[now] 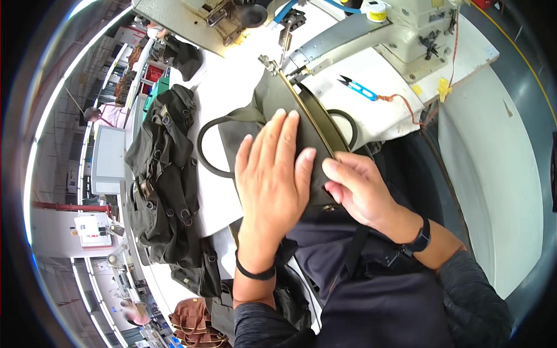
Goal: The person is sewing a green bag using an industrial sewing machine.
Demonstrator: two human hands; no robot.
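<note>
A dark olive fabric bag (268, 95) lies under the sewing machine's presser foot (269, 64), at the end of its brass-coloured zipper (306, 110). One looped handle (201, 152) sticks out on the left and another handle (354, 129) on the right. My left hand (271, 174) rests flat on the bag's panel, left of the zipper, its fingers stretched forward. With thumb and fingers closed, my right hand (366, 188) pinches the zippered edge at the near end. What lies beneath my palm is hidden.
Blue thread snips (360, 88) on an orange cord lie right of the bag, near the sewing machine (415, 49). A heap of dark bags (162, 156) with metal rings covers the left side. Brown pieces (194, 322) are stacked at the lower left. Other people are far left.
</note>
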